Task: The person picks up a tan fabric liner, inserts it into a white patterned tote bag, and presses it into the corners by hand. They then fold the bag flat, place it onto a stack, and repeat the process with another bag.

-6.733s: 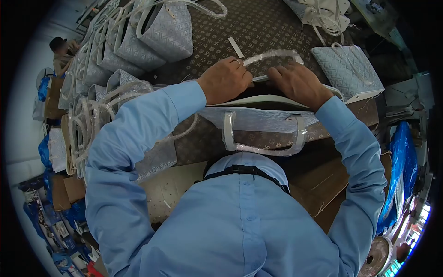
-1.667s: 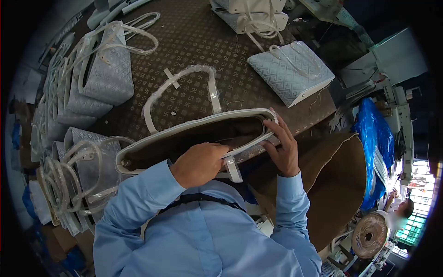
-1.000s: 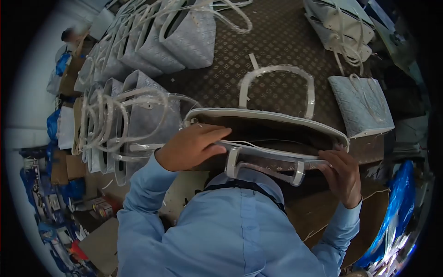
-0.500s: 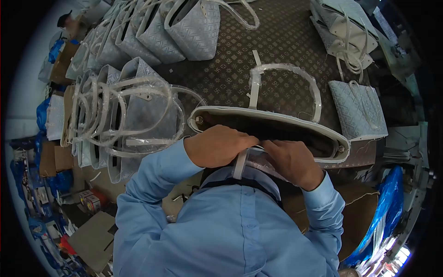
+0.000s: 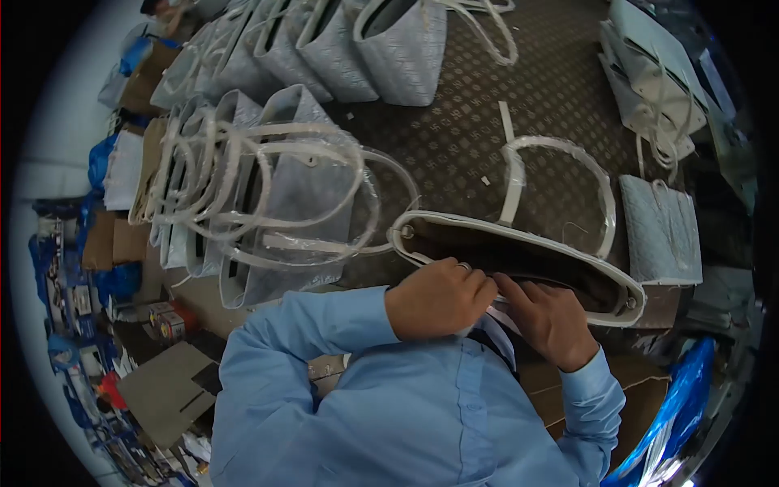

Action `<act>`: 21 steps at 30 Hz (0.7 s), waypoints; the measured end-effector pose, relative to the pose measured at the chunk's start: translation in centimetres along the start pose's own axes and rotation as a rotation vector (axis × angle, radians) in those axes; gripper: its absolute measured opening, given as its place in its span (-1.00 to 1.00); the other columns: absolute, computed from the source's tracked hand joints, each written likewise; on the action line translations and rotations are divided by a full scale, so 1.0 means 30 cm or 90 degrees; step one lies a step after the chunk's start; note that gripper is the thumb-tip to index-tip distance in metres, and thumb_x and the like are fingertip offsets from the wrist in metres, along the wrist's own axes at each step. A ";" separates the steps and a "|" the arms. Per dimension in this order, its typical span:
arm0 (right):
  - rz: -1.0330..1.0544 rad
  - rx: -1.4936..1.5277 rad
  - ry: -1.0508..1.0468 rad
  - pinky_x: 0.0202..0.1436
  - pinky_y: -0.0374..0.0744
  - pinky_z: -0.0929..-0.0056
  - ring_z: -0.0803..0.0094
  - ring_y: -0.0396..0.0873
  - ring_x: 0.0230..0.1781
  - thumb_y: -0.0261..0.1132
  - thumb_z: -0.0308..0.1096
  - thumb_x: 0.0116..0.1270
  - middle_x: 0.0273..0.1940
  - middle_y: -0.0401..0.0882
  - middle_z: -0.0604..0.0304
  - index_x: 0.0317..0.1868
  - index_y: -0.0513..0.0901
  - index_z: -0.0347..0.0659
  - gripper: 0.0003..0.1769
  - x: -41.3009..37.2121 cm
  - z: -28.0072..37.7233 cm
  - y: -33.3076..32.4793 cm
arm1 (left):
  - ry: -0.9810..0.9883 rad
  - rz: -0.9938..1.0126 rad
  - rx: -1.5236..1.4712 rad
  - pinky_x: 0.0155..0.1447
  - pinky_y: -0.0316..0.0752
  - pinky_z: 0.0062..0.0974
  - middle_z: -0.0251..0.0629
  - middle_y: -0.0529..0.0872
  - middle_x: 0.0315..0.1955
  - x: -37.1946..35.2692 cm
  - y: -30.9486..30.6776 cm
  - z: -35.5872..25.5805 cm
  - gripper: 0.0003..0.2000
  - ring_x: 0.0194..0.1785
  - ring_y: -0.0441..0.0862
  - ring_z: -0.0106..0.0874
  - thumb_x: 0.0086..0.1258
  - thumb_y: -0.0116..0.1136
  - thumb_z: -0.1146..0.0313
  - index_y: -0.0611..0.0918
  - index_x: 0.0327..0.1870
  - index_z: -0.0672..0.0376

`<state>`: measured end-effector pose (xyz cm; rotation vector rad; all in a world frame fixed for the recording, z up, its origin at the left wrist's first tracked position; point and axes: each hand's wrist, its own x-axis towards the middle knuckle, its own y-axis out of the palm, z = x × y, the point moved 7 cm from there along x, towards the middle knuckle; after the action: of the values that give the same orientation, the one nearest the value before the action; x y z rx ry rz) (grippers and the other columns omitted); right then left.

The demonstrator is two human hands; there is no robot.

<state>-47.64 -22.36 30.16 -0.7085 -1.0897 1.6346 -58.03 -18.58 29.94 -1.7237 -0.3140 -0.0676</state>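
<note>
Inward along the bag point(image 5: 519, 232), the right hand point(image 5: 553, 323) has moved beside the left hand point(image 5: 434, 302). Both pinch its near rim point(image 5: 411, 256) around mid-length (long axis running left to right).

Handle point(image 5: 560, 144) wrapped in clear, glossy plastic. Standing bags point(image 5: 408, 63) faced in embossed, faintly glossy material. Shirt point(image 5: 389, 414) made of smooth cloth.

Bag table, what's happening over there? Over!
Both hands, left and right, at open bag's near rim. Far handle up on tabletop. Nothing seen blocking bag's mouth.
</note>
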 end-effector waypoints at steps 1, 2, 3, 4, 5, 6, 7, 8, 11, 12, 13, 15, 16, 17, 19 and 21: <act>0.003 0.003 -0.018 -0.32 0.60 0.29 0.12 0.64 -0.35 0.34 -0.43 0.06 -0.32 0.63 0.08 0.02 0.56 -0.21 -0.56 0.005 0.006 -0.003 | -0.017 0.000 0.009 -0.37 0.53 -0.43 -0.23 0.63 -0.48 -0.018 0.002 0.019 -0.80 -0.43 0.64 -0.34 0.17 0.10 0.38 0.58 -0.24 0.28; 0.006 0.008 -0.023 -0.34 0.60 0.28 0.12 0.64 -0.36 0.34 -0.43 0.07 -0.33 0.63 0.07 0.01 0.56 -0.22 -0.57 0.008 0.007 -0.011 | -0.009 -0.012 -0.023 -0.39 0.51 -0.43 -0.25 0.62 -0.50 -0.029 0.003 0.038 -0.83 -0.45 0.63 -0.35 0.18 0.10 0.36 0.57 -0.28 0.25; 0.011 0.013 -0.021 -0.35 0.60 0.28 0.11 0.64 -0.37 0.34 -0.43 0.08 -0.35 0.63 0.06 0.01 0.56 -0.23 -0.57 0.008 0.010 -0.018 | 0.003 -0.023 -0.060 -0.41 0.49 -0.42 -0.27 0.61 -0.52 -0.035 0.001 0.050 -0.86 -0.46 0.62 -0.35 0.20 0.10 0.35 0.56 -0.33 0.23; 0.012 0.011 -0.023 -0.35 0.60 0.28 0.11 0.64 -0.37 0.34 -0.43 0.08 -0.35 0.63 0.06 0.01 0.56 -0.23 -0.57 0.015 0.009 -0.026 | 0.001 -0.026 -0.060 -0.41 0.49 -0.42 -0.27 0.61 -0.52 -0.052 -0.009 0.072 -0.86 -0.46 0.62 -0.35 0.20 0.10 0.35 0.56 -0.33 0.23; 0.009 0.024 -0.037 -0.36 0.59 0.27 0.10 0.64 -0.36 0.34 -0.44 0.08 -0.35 0.64 0.04 0.01 0.56 -0.24 -0.58 0.020 0.010 -0.038 | -0.005 -0.024 -0.096 -0.40 0.50 -0.41 -0.29 0.61 -0.51 -0.084 -0.026 0.099 -0.86 -0.47 0.62 -0.36 0.22 0.11 0.35 0.57 -0.31 0.23; 0.005 0.036 -0.048 -0.37 0.59 0.26 0.10 0.65 -0.36 0.34 -0.45 0.08 -0.35 0.65 0.03 0.01 0.56 -0.24 -0.59 0.015 0.010 -0.050 | -0.009 -0.021 -0.134 -0.40 0.50 -0.40 -0.30 0.62 -0.51 -0.112 -0.037 0.118 -0.86 -0.47 0.62 -0.36 0.24 0.12 0.35 0.58 -0.30 0.23; 0.007 0.033 -0.041 -0.37 0.59 0.26 0.10 0.65 -0.36 0.34 -0.45 0.08 -0.35 0.65 0.03 0.01 0.56 -0.24 -0.59 0.001 0.003 -0.058 | -0.004 -0.024 -0.140 -0.40 0.50 -0.40 -0.30 0.62 -0.51 -0.133 -0.043 0.127 -0.86 -0.47 0.62 -0.36 0.24 0.12 0.35 0.58 -0.30 0.23; 0.009 0.053 -0.013 -0.37 0.59 0.25 0.09 0.65 -0.36 0.33 -0.45 0.10 -0.34 0.65 0.01 -0.03 0.58 -0.24 -0.63 -0.014 -0.017 -0.068 | -0.002 -0.031 -0.110 -0.36 0.54 -0.41 -0.29 0.65 -0.46 -0.154 -0.050 0.138 -0.84 -0.41 0.65 -0.36 0.25 0.15 0.33 0.59 -0.27 0.22; -0.001 0.067 0.068 -0.35 0.58 0.25 0.07 0.64 -0.34 0.33 -0.41 0.15 -0.32 0.65 -0.01 -0.10 0.61 -0.24 -0.72 -0.101 -0.094 -0.111 | 0.016 -0.094 -0.033 -0.15 0.57 -0.37 -0.28 0.70 -0.36 -0.191 -0.051 0.167 -0.80 -0.20 0.68 -0.35 0.24 0.22 0.31 0.62 -0.20 0.21; -0.017 0.066 0.119 -0.33 0.57 0.26 0.06 0.63 -0.32 0.33 -0.37 0.18 -0.31 0.64 0.00 -0.15 0.61 -0.24 -0.77 -0.142 -0.137 -0.125 | 0.032 -0.144 0.018 0.02 0.57 -0.31 -0.28 0.72 -0.30 -0.202 -0.064 0.170 -0.77 -0.05 0.68 -0.34 0.22 0.25 0.30 0.62 -0.17 0.21; -0.019 0.069 0.126 -0.33 0.57 0.26 0.06 0.63 -0.32 0.33 -0.37 0.18 -0.31 0.64 0.00 -0.15 0.61 -0.24 -0.77 -0.187 -0.180 -0.128 | 0.037 -0.140 0.014 0.02 0.57 -0.31 -0.28 0.72 -0.30 -0.203 -0.081 0.167 -0.77 -0.05 0.68 -0.34 0.22 0.25 0.30 0.62 -0.17 0.21; -0.152 -0.086 0.048 -0.30 0.54 0.28 0.05 0.61 -0.34 0.33 -0.32 0.22 -0.33 0.62 -0.02 -0.22 0.61 -0.30 -0.78 -0.279 -0.241 -0.186 | -0.027 -0.139 0.141 0.32 0.33 -0.12 -0.30 0.72 -0.23 -0.203 -0.126 0.163 -0.76 0.21 0.55 -0.30 0.21 0.28 0.30 0.63 -0.16 0.19; -0.151 -0.082 0.050 -0.30 0.54 0.28 0.05 0.61 -0.34 0.33 -0.32 0.22 -0.33 0.62 -0.02 -0.22 0.61 -0.30 -0.78 -0.308 -0.263 -0.174 | -0.027 -0.135 0.140 0.32 0.33 -0.12 -0.30 0.72 -0.23 -0.219 -0.112 0.171 -0.76 0.21 0.55 -0.30 0.21 0.28 0.30 0.63 -0.16 0.19; -0.182 -0.105 0.055 -0.29 0.53 0.27 0.06 0.59 -0.35 0.32 -0.31 0.23 -0.34 0.61 -0.02 -0.25 0.61 -0.32 -0.78 -0.332 -0.280 -0.169 | -0.045 -0.148 0.089 0.37 0.22 -0.07 -0.30 0.72 -0.22 -0.243 -0.092 0.192 -0.77 0.25 0.51 -0.29 0.20 0.28 0.30 0.64 -0.16 0.17; -0.214 -0.123 0.057 -0.28 0.51 0.27 0.07 0.56 -0.36 0.31 -0.31 0.24 -0.35 0.60 -0.01 -0.27 0.60 -0.34 -0.77 -0.343 -0.279 -0.145 | -0.067 -0.157 0.043 0.42 0.12 -0.01 -0.30 0.72 -0.20 -0.259 -0.084 0.211 -0.77 0.28 0.48 -0.29 0.20 0.29 0.29 0.65 -0.16 0.15; -0.263 -0.149 0.136 -0.27 0.48 0.26 0.10 0.52 -0.38 0.30 -0.30 0.26 -0.36 0.59 0.02 -0.31 0.60 -0.36 -0.76 -0.333 -0.297 -0.156 | -0.119 -0.185 0.025 0.40 0.16 -0.03 -0.26 0.72 -0.16 -0.234 -0.096 0.238 -0.78 0.26 0.49 -0.27 0.22 0.29 0.33 0.66 -0.13 0.14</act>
<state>-34.91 -28.58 30.08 -0.7329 -1.1898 1.0683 -66.41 -12.40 29.86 -1.6379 -0.6978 -0.1116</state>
